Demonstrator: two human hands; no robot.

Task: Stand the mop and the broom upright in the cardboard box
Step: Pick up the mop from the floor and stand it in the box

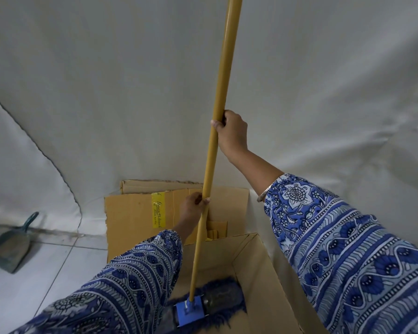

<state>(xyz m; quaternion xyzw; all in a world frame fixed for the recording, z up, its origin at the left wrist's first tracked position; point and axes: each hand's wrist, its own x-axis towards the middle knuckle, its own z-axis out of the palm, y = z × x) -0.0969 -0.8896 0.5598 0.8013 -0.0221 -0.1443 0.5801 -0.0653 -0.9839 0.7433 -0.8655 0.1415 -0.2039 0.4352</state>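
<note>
Mop (pixel 204 302) head resting inside the open cardboard box (pixel 258 268), below both hands. Left hand (pixel 192 208) clasps the yellow handle low; right hand (pixel 232 133) clasps it higher. Dustpan (pixel 9 247) on the floor, well left; white cloth (pixel 106 92) beyond.

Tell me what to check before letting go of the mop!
1. Blue fluffy mop head inside the brown cardboard box: ok.
2. Long yellow mop handle upright: nearly, slightly tilted; ok.
3. Left hand gripping the handle low: ok.
4. Right hand gripping it higher: ok.
5. Handle leaning on something so it stays up: cannot tell.
6. Broom ready nearby: not ok; none in view, only a dark green plastic dustpan on the floor.
</note>
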